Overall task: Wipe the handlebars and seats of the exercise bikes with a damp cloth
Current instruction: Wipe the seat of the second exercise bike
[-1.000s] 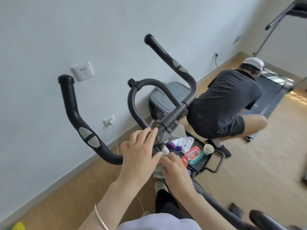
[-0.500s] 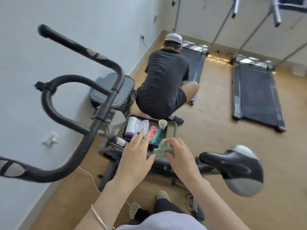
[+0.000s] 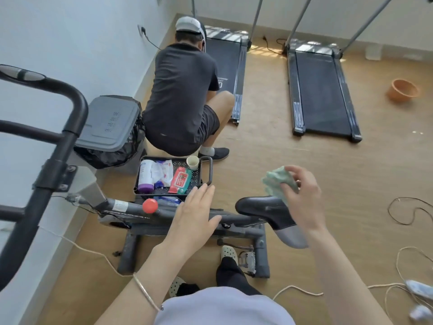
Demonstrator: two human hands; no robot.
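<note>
Wood floor [image 3: 293, 165], gym room: cloth [image 3: 276, 181] close over the bike's seat [image 3: 262, 209].
Right hand [image 3: 302, 195] pinches the green cloth; left hand [image 3: 194, 214] hovers spread, empty. Seat wiping seems not yet begun; handlebars [image 3: 70, 106] unclear.

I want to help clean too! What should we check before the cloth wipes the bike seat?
1. Cloth in hand: ok. The right hand pinches the green cloth.
2. Cloth at the seat: ok. It is right above the seat; cannot tell whether they touch.
3. Cloth damp: cannot tell.
4. Seat top free: ok. Nothing lies on it.
5. Left hand out of the way: ok. It is open over the bike frame, beside the seat's nose.
6. Crouching person clear: ok. They are beyond the tray, apart from the seat.
</note>
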